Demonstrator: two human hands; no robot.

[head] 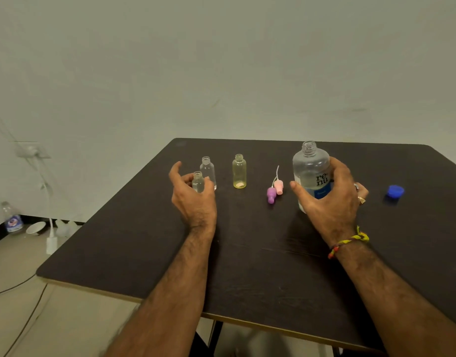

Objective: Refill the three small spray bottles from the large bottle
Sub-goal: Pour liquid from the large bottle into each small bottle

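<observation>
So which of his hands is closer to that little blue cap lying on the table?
Right. The right hand grips the large bottle, just left of the blue cap; the left hand holds a small bottle far across the table.

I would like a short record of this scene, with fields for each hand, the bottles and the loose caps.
left hand: holds a small clear bottle, uncapped
right hand: grips the large bottle, upright, open
other small bottles: clear one and yellowish one, standing, uncapped
spray tops: purple, pink, lying on table
blue cap: right of large bottle
</observation>
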